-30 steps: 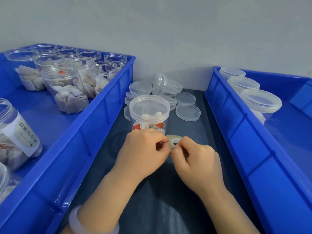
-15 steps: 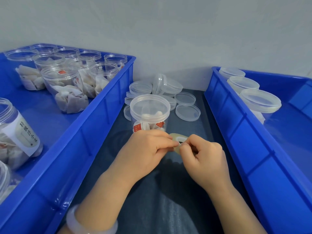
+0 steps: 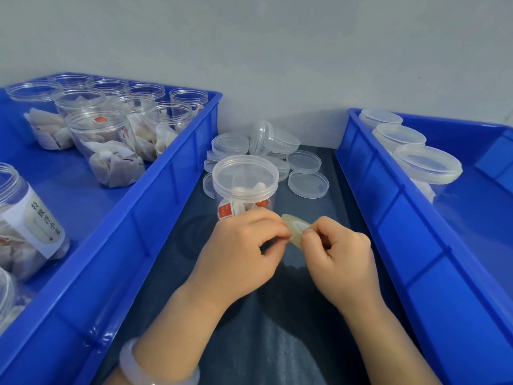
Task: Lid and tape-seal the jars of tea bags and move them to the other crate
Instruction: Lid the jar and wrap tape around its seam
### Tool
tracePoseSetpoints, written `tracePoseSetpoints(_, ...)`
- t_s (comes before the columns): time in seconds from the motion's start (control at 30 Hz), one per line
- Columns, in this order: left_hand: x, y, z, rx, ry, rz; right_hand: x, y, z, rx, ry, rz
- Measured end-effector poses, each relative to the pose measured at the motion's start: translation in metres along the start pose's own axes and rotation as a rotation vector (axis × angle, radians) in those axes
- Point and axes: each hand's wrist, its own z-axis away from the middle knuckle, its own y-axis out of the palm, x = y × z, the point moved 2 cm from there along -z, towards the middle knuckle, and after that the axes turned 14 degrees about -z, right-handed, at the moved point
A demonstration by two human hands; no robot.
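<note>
My left grip [image 3: 241,254] and my right grip [image 3: 338,262] both pinch one small tape roll [image 3: 295,229] between thumb and curled fingers; it is a pale, half-clear ring. Just behind my left grip stands one round clear plastic jar [image 3: 245,187], its lid on, with white paper tea bags and red tags inside. It stands on the dark surface [image 3: 249,329] between two blue plastic crates. Behind it lie loose lids [image 3: 308,183], flat clear discs. I count at least eight; some are hidden. The left crate [image 3: 155,218] holds at least eight open jars [image 3: 105,151] of tea bags at its far end and one labelled jar [image 3: 25,220] nearer. The right crate [image 3: 402,218] holds three lidded jars [image 3: 427,163].
</note>
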Motion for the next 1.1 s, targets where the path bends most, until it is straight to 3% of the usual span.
tracePoseSetpoints(0.8, -0.0036, -0.0002, -0.0033, 0.068, -0.209, 0.017, 0.0008, 0.0017, 0.0032, -0.018, -0.13, -0.045)
tracePoseSetpoints(0.93, 0.0007, -0.0055, -0.0036, 0.031, -0.139, 0.031, 0.0009, 0.0046, 0.0031, -0.042, -0.055, -0.119)
tracePoseSetpoints(1.1, 0.0011, -0.005, -0.0003, 0.109, -0.021, 0.092, -0.0014, 0.0016, 0.0017, -0.03, -0.083, -0.092)
